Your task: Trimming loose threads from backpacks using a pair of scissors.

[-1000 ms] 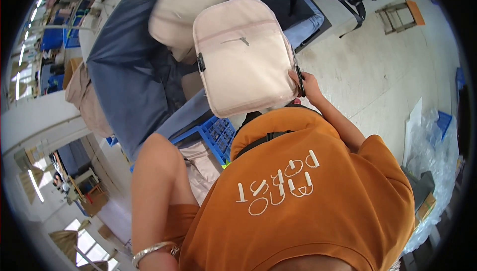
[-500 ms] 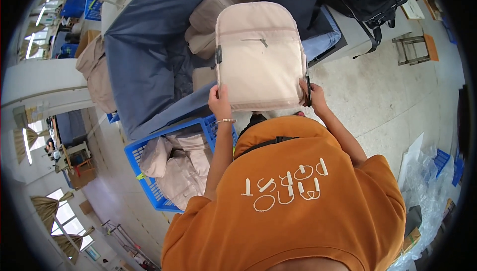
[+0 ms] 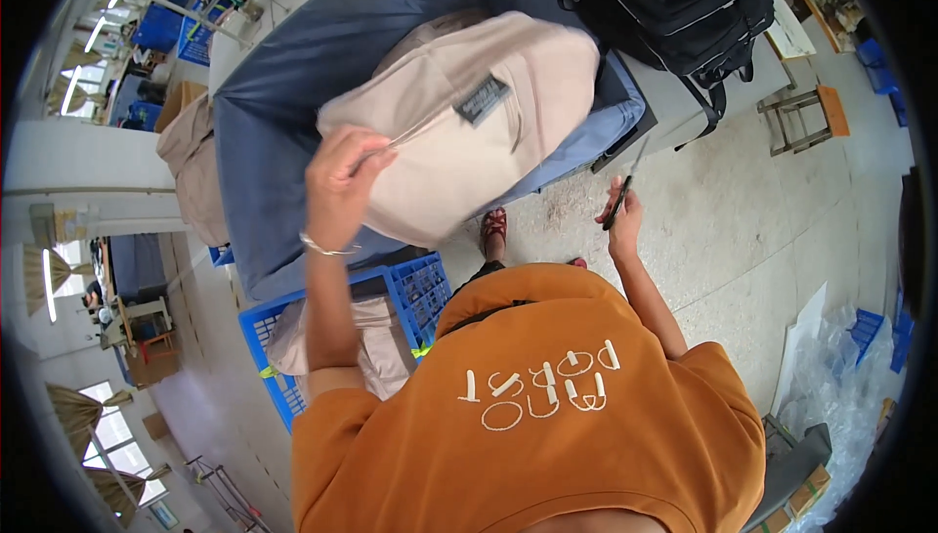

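A pale beige backpack (image 3: pixel 440 176) with a dark label patch hangs slanted in front of me, over the rim of a large blue-grey fabric bin (image 3: pixel 269 162). My left hand (image 3: pixel 337 186) pinches the backpack's near left edge; hand and bag are slightly blurred by motion. Off to the right, apart from the backpack, my right hand (image 3: pixel 625 225) grips black-handled scissors (image 3: pixel 617 207), their blades pointing away from me. Behind the held bag, more beige fabric shows inside the bin, mostly hidden.
At my left stands a blue plastic crate (image 3: pixel 256 338) with beige bags (image 3: pixel 381 338) in it. Black backpacks (image 3: pixel 674 15) lie on a table at the far right, near a wooden stool (image 3: pixel 816 118). Clear plastic wrapping (image 3: pixel 845 386) heaps up at the right.
The backpack has turned from upright to slanted, showing a side with a label. My right hand has let go of it and moved aside with the scissors; my left hand moved left and farther away.
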Motion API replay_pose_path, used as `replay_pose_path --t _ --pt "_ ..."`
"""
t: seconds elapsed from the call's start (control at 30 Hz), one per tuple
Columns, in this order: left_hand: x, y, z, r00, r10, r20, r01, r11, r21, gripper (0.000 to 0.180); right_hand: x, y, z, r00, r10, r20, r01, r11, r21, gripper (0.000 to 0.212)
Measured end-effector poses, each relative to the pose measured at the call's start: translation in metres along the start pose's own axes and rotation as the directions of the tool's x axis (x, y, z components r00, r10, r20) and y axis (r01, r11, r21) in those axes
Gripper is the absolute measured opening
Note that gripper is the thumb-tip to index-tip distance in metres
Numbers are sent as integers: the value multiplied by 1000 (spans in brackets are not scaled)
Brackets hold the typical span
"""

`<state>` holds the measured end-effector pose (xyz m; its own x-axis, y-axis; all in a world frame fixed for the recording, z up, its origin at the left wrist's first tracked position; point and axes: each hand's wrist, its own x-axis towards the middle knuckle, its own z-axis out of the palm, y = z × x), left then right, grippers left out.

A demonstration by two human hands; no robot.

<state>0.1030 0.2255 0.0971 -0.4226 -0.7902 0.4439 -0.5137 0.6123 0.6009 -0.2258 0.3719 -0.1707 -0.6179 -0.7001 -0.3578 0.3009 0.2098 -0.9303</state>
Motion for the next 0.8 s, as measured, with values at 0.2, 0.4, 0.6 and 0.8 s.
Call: replay_pose_path --t 0.2,0.4,0.6,0.8 --pt "88 -10 -43 762 278 584 -310 950 -46 11 -6 -64 16 908 -417 -47 417 909 -22 17" --pt "107 -124 89 603 187 776 -153 981 -118 18 11 6 77 880 -363 307 430 883 -189 28" --pt "71 -161 138 810 115 575 -322 907 271 13 -3 4 101 949 -174 264 272 875 -400 38" --pt "33 -168 150 991 -39 131 -15 922 387 22 7 6 116 918 -210 336 344 845 -410 40"
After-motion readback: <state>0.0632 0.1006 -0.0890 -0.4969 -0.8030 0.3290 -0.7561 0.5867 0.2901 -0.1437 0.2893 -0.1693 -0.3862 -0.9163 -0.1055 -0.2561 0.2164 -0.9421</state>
